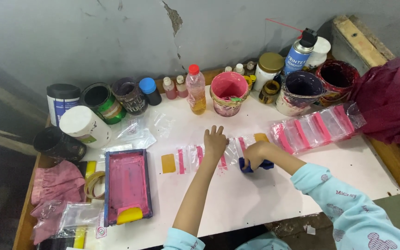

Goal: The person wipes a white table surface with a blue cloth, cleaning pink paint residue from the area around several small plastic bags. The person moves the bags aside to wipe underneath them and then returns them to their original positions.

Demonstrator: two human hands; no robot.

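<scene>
My left hand (215, 141) lies flat, fingers spread, on a row of clear plastic bags with pink strips (199, 155) in the middle of the white table (255, 194). Right beside it my right hand (254, 154) is closed around a dark blue cloth (255, 165) and presses it down on the bags. A yellow patch (168, 163) lies at the left end of the row, another yellow patch (261, 137) just behind my right hand. Both arms wear light blue sleeves.
A pink-inked screen frame (127, 185) with a yellow squeegee (129, 215) sits at left. A stack of pink-striped bags (315, 127) lies at right. Paint pots, bottles, a spray can (297, 54) and a pink bucket (228, 92) line the back wall. Rags lie at both sides.
</scene>
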